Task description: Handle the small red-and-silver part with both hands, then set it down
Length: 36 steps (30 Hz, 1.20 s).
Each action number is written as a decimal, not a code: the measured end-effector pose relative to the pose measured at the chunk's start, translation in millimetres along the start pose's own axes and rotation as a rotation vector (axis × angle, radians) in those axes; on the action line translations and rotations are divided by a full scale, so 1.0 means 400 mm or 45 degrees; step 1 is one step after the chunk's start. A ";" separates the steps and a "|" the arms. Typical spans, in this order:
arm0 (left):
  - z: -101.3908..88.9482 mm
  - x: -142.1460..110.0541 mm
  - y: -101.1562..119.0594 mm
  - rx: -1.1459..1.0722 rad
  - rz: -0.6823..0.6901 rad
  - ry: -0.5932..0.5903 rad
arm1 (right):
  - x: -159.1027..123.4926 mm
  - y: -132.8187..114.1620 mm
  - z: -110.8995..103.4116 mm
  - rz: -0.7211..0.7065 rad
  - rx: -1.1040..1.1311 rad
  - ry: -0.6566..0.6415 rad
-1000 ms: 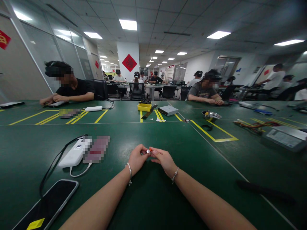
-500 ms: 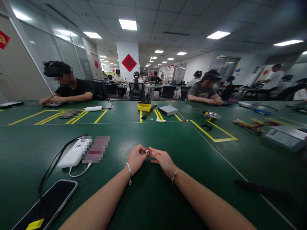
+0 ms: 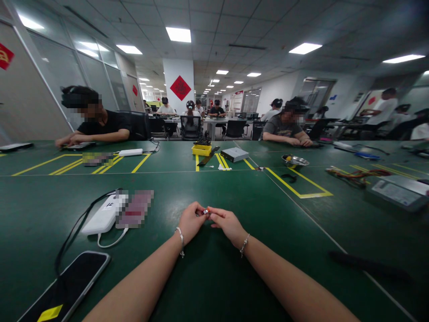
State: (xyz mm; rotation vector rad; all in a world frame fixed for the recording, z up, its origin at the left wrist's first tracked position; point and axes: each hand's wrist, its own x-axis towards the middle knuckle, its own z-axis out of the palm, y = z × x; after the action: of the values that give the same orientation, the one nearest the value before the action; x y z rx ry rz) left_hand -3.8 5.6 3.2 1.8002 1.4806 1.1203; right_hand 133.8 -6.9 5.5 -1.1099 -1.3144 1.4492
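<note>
Both hands meet over the middle of the green table [image 3: 174, 277], fingertips almost touching. Between them is a tiny part with silver, dark and orange bits [image 3: 206, 211], too small for me to name. My left hand [image 3: 191, 221] is closed, thumb and forefinger pinching the part from the left. From the right, my right hand [image 3: 228, 226] pinches its orange side, the other fingers curled below. The fingertips hide much of the part. Each wrist wears a silver bracelet.
Left of my hands lie a white power bank [image 3: 105, 214] with cables and a phone [image 3: 77, 284]. Farther back are a yellow bin [image 3: 201, 150], a grey box [image 3: 234, 154] and a metal bowl [image 3: 295, 161]. A power supply [image 3: 398, 192] sits right. Two people sit opposite.
My hands stay in nearly the same place. The small part between my fingertips has turned slightly, its silver face catching the light a little differently.
</note>
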 end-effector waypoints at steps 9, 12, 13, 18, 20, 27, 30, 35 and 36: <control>0.017 -0.005 -0.014 0.112 0.163 -0.126 | 0.020 0.016 -0.008 -0.159 -0.175 0.180; 0.015 -0.003 -0.017 0.060 0.168 -0.189 | 0.040 0.003 -0.060 -0.162 -0.293 0.314; 0.014 -0.003 -0.018 0.070 0.166 -0.190 | 0.047 -0.004 -0.090 -0.164 -0.361 0.396; 0.008 -0.001 -0.018 0.134 0.119 -0.177 | 0.047 -0.036 -0.316 -0.036 -1.057 0.892; 0.006 -0.001 -0.015 0.154 0.096 -0.158 | 0.028 -0.036 -0.414 0.049 -1.307 1.018; -0.004 -0.001 -0.014 0.240 0.061 -0.120 | -0.032 -0.004 -0.601 0.427 -1.402 1.229; -0.008 0.002 -0.020 0.304 0.059 -0.106 | -0.037 -0.004 -0.605 0.523 -1.416 1.254; -0.013 0.001 -0.027 0.471 0.141 -0.179 | -0.045 -0.011 -0.595 0.608 -1.486 1.338; -0.014 0.000 -0.026 0.503 0.182 -0.207 | -0.048 -0.010 -0.595 0.607 -1.489 1.342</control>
State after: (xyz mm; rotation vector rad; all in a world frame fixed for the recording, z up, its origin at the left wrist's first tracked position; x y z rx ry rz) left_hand -13.9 7.5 -2.4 2.2361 1.5758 0.7566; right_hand 369.7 29.2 -0.6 -2.5702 -1.0267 0.0097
